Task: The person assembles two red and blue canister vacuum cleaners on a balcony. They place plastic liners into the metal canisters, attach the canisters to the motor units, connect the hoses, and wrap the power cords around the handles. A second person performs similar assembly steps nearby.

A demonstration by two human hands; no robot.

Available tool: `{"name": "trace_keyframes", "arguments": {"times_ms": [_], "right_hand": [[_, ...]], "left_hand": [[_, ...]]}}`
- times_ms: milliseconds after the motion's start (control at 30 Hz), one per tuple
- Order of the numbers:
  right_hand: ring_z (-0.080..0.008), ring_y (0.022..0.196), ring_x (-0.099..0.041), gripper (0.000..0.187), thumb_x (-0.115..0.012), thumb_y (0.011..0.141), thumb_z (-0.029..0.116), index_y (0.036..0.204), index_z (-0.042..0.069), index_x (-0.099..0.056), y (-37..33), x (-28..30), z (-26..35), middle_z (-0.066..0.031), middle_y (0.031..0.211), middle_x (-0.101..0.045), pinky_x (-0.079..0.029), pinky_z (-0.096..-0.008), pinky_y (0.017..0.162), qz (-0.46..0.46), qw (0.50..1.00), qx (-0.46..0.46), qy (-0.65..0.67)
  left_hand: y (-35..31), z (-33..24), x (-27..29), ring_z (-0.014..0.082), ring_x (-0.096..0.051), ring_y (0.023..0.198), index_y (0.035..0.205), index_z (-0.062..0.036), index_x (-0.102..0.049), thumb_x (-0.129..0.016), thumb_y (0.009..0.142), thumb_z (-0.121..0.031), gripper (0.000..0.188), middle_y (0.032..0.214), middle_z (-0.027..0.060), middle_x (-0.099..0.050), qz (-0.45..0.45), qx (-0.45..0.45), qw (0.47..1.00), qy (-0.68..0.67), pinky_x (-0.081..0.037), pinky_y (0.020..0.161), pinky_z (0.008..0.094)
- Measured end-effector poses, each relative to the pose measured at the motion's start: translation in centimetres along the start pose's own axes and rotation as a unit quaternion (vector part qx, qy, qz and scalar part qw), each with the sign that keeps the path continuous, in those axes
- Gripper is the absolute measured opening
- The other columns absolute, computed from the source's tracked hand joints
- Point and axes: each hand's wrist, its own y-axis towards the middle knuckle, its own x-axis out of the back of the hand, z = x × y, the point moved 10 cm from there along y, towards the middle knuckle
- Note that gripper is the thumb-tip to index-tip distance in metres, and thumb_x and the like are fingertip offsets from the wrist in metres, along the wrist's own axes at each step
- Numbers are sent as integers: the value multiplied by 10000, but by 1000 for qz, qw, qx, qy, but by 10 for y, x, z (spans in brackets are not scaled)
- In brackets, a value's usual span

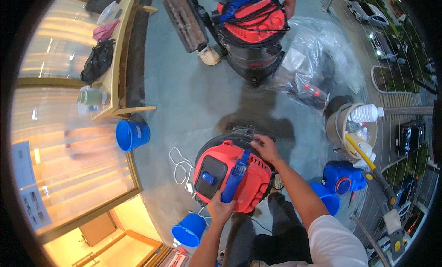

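In front of me stands a wet-dry vacuum cleaner with a red lid (251, 184), a black drum and a blue carry handle (235, 179) across its top. My left hand (221, 208) is closed around the near end of that handle. A blue knob (208, 177) sits on the dark panel beside it. My right hand (264, 147) lies at the lid's far right edge, near a black latch, with its fingers stretched out. What its fingertips touch is hard to make out.
Opposite, a person's hand (289, 7) is at a second red-lidded vacuum cleaner (253, 60). Clear plastic sheeting (329, 50) lies right of it. A beige bucket (334, 129) with bottles stands by the railing. Blue buckets (132, 135), a white cord (182, 168) and a wooden bench (120, 50) are around.
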Motion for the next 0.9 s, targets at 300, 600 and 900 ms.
{"name": "trace_keyframes", "arguments": {"times_ms": [300,600,900], "right_hand": [[-160,863,-518,524,-608,779,389,1125,7,-515,88,-28,-51,-68,950,-592,-409,-312,784,37,975,-175,132],[-241,727,-559,141,-644,702,103,815,21,-625,39,4,71,-115,745,-566,-438,-324,660,9,981,149,-125],[-169,634,-524,189,-680,701,98,789,-7,-549,47,-7,44,-81,704,-545,-418,-300,573,69,986,116,-96]], "left_hand": [[-2,-10,5,291,-611,718,950,-67,-589,-676,582,-155,388,781,141,-611,-34,-33,999,-3,-482,638,340],[-56,93,56,179,-514,826,1107,-23,-487,-584,748,-81,376,956,102,-515,-295,17,901,-317,-422,745,281],[-82,269,-89,178,-522,835,1177,-11,-432,-481,827,-136,375,979,105,-526,-148,309,858,-382,-430,737,287]]}}
